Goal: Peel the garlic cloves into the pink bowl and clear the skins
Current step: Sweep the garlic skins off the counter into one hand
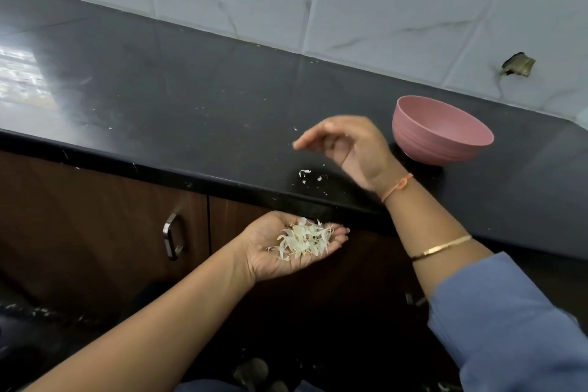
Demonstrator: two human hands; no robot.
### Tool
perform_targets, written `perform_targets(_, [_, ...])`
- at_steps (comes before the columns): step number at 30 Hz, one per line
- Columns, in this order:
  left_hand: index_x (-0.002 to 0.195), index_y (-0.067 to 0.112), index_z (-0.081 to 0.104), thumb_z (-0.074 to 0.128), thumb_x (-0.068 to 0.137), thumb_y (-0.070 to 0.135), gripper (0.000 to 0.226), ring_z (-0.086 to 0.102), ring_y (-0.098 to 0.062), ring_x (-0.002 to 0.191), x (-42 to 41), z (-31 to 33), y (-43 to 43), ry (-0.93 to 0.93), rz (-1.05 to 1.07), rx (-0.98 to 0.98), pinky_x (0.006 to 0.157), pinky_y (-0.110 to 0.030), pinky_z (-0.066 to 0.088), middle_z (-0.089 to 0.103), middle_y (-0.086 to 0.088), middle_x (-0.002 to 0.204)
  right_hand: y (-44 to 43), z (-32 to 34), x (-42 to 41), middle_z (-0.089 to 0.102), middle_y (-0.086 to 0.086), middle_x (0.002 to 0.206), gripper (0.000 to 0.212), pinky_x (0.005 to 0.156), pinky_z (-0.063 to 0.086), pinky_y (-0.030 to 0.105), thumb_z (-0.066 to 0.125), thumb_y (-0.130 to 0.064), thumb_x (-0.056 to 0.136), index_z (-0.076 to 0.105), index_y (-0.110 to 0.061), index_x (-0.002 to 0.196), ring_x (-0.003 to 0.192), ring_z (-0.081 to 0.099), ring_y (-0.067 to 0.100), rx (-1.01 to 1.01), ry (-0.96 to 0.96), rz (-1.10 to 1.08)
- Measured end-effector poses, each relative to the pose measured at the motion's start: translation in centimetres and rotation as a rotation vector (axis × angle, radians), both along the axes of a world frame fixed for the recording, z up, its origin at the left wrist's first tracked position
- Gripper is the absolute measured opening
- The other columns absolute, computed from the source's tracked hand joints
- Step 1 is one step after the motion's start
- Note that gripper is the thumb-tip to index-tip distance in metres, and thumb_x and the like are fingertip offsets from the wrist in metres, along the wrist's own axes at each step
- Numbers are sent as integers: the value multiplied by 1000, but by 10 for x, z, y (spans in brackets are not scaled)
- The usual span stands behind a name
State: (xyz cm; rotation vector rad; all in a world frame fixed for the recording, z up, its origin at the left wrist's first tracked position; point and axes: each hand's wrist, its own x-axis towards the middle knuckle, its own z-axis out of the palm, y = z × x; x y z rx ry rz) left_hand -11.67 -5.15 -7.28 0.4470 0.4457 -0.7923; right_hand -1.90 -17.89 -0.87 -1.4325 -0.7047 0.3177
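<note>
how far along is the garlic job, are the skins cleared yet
Peeling looks finished: no cloves lie on the counter, though the inside of the pink bowl is hidden. In hand: the left hand carries a pile of skins on its open palm below the counter edge; the right hand hovers above. Left: a few skin scraps by the edge, then the handful to discard.

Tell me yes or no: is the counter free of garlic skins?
No, a few skin scraps lie on the counter near its front edge, beside the right hand.
</note>
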Motion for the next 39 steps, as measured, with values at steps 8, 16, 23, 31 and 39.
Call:
perform_targets(8, [99, -24, 60, 38, 81, 0, 38, 58, -40, 100, 1, 0, 1, 37, 9, -11, 101, -50, 35, 62, -36, 102, -7, 2, 70, 70, 0, 63, 30, 78, 50, 25, 38, -2, 91, 63, -4, 74, 69, 67, 14, 41, 157, -536])
perform_targets(16, [96, -23, 61, 39, 80, 2, 37, 58, -38, 100, 0, 2, 1, 23, -5, -9, 100, -48, 35, 63, -35, 100, 20, -3, 45, 65, 6, 56, 34, 70, 50, 27, 36, 6, 88, 61, 2, 65, 59, 64, 19, -99, 68, -369])
perform_targets(23, [96, -23, 61, 40, 80, 1, 36, 59, -37, 99, -2, 3, 1, 17, 1, -26, 99, -48, 36, 63, -34, 100, -1, 3, -7, 68, 13, 69, 38, 76, 55, 29, 32, 2, 92, 64, 3, 72, 74, 66, 25, -83, 156, 2])
perform_targets(31, [98, -22, 62, 36, 91, 6, 39, 61, -38, 97, 0, 0, 2, 20, -8, -4, 95, -47, 45, 64, -33, 102, 11, 12, 47, 71, 11, 87, 27, 95, 48, 33, 37, -5, 95, 63, 2, 94, 92, 66, 23, 209, 293, -245])
perform_targets(39, [99, -23, 61, 38, 82, 1, 37, 61, -39, 96, 0, -1, 5, 17, -5, -3, 94, -46, 47, 63, -34, 103, 37, -3, 57, 65, 20, 94, 24, 86, 49, 21, 41, 3, 91, 65, 5, 91, 87, 63, 22, -180, 35, -346])
